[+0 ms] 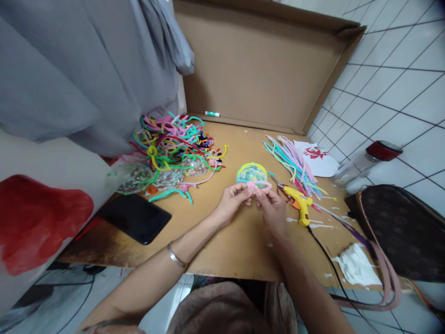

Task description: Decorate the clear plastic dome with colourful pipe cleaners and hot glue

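My left hand (232, 198) and my right hand (271, 207) meet over the middle of the wooden table (229, 241). Both pinch a pink pipe cleaner (259, 187) bent into a loop. Just behind it lies a small clear dome (251, 173) rimmed with yellow-green and blue pipe cleaner, which the pink loop touches or overlaps. A yellow hot glue gun (300, 204) rests right of my right hand, its black cord running off the front edge.
A tangled heap of coloured pipe cleaners (174, 139) and clear domes (167, 178) sits at left, straight pipe cleaners (292, 162) at right. A black phone (134, 218), a brown bag (396, 232), a jar with a red lid (368, 162), crumpled tissue (354, 269) and a cardboard backboard (257, 65) surround the table.
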`<control>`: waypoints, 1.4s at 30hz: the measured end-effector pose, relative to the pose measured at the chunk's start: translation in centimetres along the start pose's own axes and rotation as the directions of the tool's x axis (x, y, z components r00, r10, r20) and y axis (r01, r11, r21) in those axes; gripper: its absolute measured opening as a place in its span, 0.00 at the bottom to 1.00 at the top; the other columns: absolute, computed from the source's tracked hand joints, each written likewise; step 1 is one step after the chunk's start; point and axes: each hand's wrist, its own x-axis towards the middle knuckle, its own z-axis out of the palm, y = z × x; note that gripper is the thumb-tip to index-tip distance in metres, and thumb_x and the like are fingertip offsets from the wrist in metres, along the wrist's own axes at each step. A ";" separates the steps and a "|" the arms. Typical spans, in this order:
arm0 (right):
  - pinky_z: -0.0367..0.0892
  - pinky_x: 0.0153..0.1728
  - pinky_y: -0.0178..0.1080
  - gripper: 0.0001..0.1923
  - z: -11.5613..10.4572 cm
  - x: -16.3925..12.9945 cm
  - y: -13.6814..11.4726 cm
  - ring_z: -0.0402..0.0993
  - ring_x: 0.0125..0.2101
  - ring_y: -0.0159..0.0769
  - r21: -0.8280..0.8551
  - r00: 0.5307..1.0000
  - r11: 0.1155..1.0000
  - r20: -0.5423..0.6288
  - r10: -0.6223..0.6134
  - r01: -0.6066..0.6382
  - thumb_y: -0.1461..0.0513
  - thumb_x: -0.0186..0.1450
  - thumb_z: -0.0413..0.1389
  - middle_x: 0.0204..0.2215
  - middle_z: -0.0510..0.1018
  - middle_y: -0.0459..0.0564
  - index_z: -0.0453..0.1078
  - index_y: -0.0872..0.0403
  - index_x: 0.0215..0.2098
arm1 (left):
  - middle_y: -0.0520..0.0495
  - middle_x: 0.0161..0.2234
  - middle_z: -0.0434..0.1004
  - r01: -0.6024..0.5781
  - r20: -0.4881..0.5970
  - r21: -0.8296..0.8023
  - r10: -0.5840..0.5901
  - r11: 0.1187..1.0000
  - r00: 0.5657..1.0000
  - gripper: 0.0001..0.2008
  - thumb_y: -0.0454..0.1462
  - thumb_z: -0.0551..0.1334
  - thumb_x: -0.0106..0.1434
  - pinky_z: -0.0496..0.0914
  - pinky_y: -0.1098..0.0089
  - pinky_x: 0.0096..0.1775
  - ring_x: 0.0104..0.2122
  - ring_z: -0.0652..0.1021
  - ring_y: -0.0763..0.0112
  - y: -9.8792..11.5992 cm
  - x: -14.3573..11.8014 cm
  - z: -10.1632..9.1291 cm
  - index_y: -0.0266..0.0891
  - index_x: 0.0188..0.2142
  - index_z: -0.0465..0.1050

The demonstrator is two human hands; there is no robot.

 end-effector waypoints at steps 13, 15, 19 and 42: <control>0.56 0.25 0.35 0.15 0.7 -0.5 -1.1 0.57 0.21 0.29 0.065 0.995 0.997 0.087 0.040 -0.046 0.52 0.53 0.63 0.17 0.63 0.40 0.67 0.52 0.20 | 0.52 0.20 0.71 -0.172 -0.132 0.214 0.203 0.962 0.970 0.13 0.43 0.64 0.55 0.61 0.73 0.29 0.22 0.65 0.78 0.4 0.2 -0.2 0.36 0.21 0.72; 0.57 0.26 0.34 0.15 0.8 -0.5 -0.9 0.57 0.22 0.28 0.099 0.996 0.994 0.078 0.034 -0.042 0.53 0.53 0.63 0.17 0.63 0.40 0.67 0.52 0.19 | 0.53 0.20 0.70 -0.165 -0.121 0.221 0.195 0.961 0.973 0.13 0.44 0.65 0.54 0.60 0.73 0.28 0.21 0.65 0.78 0.3 0.2 -0.3 0.36 0.22 0.72; 0.58 0.27 0.35 0.14 0.8 -0.3 -0.6 0.56 0.21 0.28 0.142 0.999 0.990 0.043 0.005 -0.011 0.53 0.52 0.65 0.17 0.65 0.40 0.68 0.53 0.20 | 0.54 0.19 0.68 -0.126 -0.063 0.157 0.138 0.979 0.988 0.18 0.50 0.66 0.53 0.60 0.73 0.28 0.21 0.65 0.78 0.0 0.4 -0.4 0.36 0.23 0.71; 0.59 0.30 0.34 0.11 0.0 0.0 1.2 0.62 0.24 0.28 0.280 0.999 0.960 -0.043 0.010 0.002 0.57 0.53 0.64 0.20 0.68 0.40 0.70 0.53 0.22 | 0.53 0.23 0.72 -0.191 -0.007 0.177 0.196 0.965 0.981 0.20 0.51 0.70 0.51 0.63 0.73 0.32 0.24 0.68 0.77 -0.5 -0.3 0.3 0.36 0.27 0.72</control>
